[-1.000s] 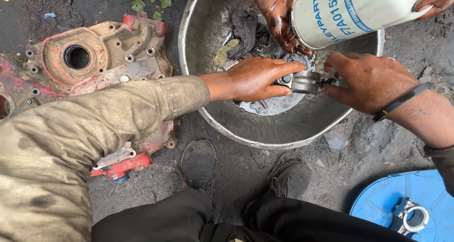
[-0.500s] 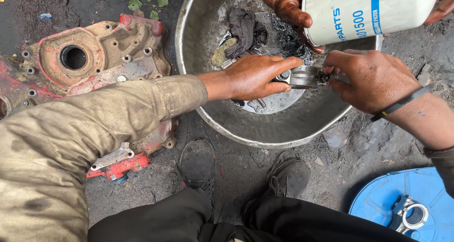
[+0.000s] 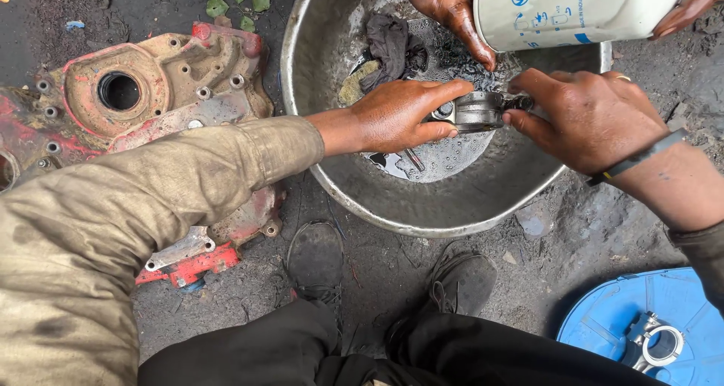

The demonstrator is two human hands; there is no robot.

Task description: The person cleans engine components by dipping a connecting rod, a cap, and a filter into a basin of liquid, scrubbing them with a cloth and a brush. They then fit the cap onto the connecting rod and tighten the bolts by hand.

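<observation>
Nearest to us, below both wrists, our two dark shoes (image 3: 317, 259) stand on the gritty ground; off beyond the right forearm lies a blue lid (image 3: 603, 329) carrying a bright metal ring part (image 3: 658, 346). Our left hand (image 3: 396, 117) is closed around one end of a grey metal engine part (image 3: 475, 109), thumb beneath, fingers over the top; our right hand (image 3: 584, 118) pinches the opposite end, fingers curled shut upon it. We hold the part above the wet floor of a large steel basin (image 3: 332, 182); a dark rag (image 3: 392, 43) lies past the left fingertips. Farther on, another person's hand (image 3: 445, 7) tilts a white cylindrical canister (image 3: 573, 9) over the part. We judge slippage the main risk; oily fingers could drop the part into the basin; fluid from the canister might miss it. Left of our sleeve rests a red cast housing (image 3: 143, 99).
</observation>
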